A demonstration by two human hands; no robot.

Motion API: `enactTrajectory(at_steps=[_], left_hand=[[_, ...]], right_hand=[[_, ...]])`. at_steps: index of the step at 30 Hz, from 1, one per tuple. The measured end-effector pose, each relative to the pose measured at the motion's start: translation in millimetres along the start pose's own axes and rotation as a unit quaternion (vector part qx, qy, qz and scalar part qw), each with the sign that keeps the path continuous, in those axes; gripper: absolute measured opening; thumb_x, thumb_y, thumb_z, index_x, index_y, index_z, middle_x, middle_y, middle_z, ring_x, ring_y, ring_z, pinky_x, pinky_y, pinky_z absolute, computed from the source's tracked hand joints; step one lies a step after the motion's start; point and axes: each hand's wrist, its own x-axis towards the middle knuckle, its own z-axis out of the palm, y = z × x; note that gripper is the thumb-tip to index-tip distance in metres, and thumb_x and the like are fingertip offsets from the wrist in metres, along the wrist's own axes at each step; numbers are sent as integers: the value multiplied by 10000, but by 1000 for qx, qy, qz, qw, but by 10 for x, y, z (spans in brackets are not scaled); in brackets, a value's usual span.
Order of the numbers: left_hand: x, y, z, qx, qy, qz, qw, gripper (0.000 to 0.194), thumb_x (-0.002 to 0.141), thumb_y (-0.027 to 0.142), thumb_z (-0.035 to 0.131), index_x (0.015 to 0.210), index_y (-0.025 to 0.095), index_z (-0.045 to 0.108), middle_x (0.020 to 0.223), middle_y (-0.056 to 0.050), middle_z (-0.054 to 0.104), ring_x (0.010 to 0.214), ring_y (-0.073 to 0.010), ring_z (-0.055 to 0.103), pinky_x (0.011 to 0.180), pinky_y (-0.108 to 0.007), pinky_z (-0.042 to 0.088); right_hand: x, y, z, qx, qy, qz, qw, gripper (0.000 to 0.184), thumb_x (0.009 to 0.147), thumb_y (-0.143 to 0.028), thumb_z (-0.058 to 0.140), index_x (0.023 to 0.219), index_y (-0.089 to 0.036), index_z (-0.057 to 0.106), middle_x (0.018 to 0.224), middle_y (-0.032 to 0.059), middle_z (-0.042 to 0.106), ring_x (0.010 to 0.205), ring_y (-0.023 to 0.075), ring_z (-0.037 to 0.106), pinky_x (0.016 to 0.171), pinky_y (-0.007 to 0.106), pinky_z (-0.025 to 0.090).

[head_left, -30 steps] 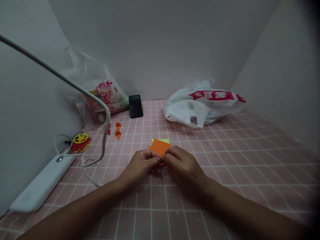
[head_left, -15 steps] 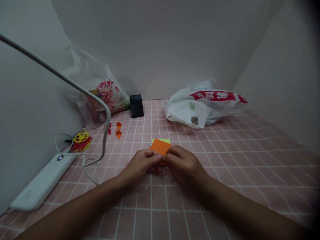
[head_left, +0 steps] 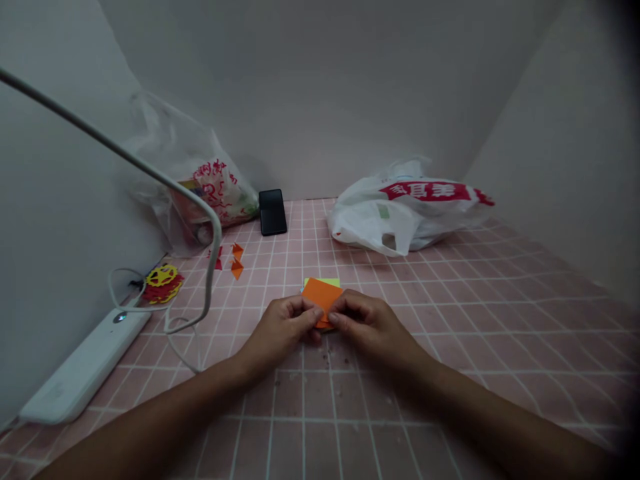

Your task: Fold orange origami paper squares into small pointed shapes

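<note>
Both hands meet at the middle of the table over a small orange square of paper (head_left: 323, 295). My left hand (head_left: 289, 322) pinches its left lower edge between thumb and fingers. At the right lower edge, the thumb and fingertips of my right hand (head_left: 367, 325) grip the same sheet. Just behind it lies yellow paper (head_left: 327, 283), partly covered by the orange sheet, with a sliver of blue at its left. Whether the orange paper has a fold underneath is hard to see.
Folded orange paper pieces (head_left: 237, 268) and a red one lie left. A power strip (head_left: 85, 363), yellow and red cut-outs (head_left: 164, 280) and a grey cable (head_left: 215, 253) are further left. Behind stand a phone (head_left: 273, 212), a clear bag (head_left: 200, 173) and a white bag (head_left: 415, 207).
My right thumb and fingers have shifted slightly on the orange paper, and more of its lower part shows between the hands. My left hand has hardly moved.
</note>
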Motion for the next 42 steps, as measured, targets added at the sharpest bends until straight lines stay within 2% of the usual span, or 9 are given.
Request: enactTrajectory(at_steps=[5, 10, 17, 25, 30, 36, 42], left_hand=[[8, -56, -11, -32, -16, -12, 999, 204, 853, 326, 631, 756, 146, 635, 591, 15, 629, 564, -106, 581, 636, -243, 461], [27, -102, -28, -70, -34, -14, 997, 229, 812, 371, 685, 800, 145, 653, 703, -2, 662, 609, -111, 614, 672, -265, 498], [43, -101, -4, -45, -47, 10, 998, 227, 703, 268, 758, 863, 143, 657, 744, 5, 663, 642, -108, 608, 656, -245, 465], [28, -92, 17, -19, -22, 47, 998, 160, 754, 288, 689, 797, 142, 638, 681, 20, 618, 593, -98, 572, 613, -238, 455], [29, -109, 18, -15, -35, 44, 998, 190, 729, 276, 707, 847, 143, 641, 700, 15, 620, 623, -110, 579, 632, -249, 448], [4, -100, 23, 22, -25, 55, 998, 205, 741, 285, 711, 869, 149, 627, 705, 7, 612, 634, -119, 544, 611, -247, 411], [-7, -105, 42, 28, -22, 67, 997, 225, 746, 311, 705, 893, 160, 625, 760, -5, 613, 675, -135, 555, 653, -271, 434]], right_hand=[[-6, 8, 11, 11, -14, 26, 999, 144, 840, -226, 577, 729, -160, 641, 788, 54, 637, 747, 195, 584, 690, 327, 430], [3, 28, 26, -3, -11, 21, 1000, 173, 868, -237, 547, 726, -166, 615, 772, 43, 618, 725, 179, 563, 671, 313, 417], [-22, 26, 68, -15, 17, 23, 999, 177, 886, -241, 545, 719, -182, 557, 732, 16, 583, 690, 158, 521, 632, 288, 388], [-51, 7, 81, 0, 6, 10, 1000, 162, 882, -249, 550, 740, -175, 571, 760, 30, 601, 717, 173, 544, 658, 303, 410], [-44, 3, 74, -22, 19, 6, 1000, 174, 883, -239, 551, 721, -178, 567, 748, 33, 604, 708, 174, 548, 648, 303, 406], [-74, -3, 104, -37, 38, -2, 999, 180, 894, -224, 536, 718, -189, 528, 728, 22, 582, 687, 165, 528, 631, 292, 395], [-91, -39, 108, -64, 44, -13, 997, 194, 909, -205, 517, 715, -199, 504, 716, 15, 567, 673, 162, 518, 612, 284, 386]])
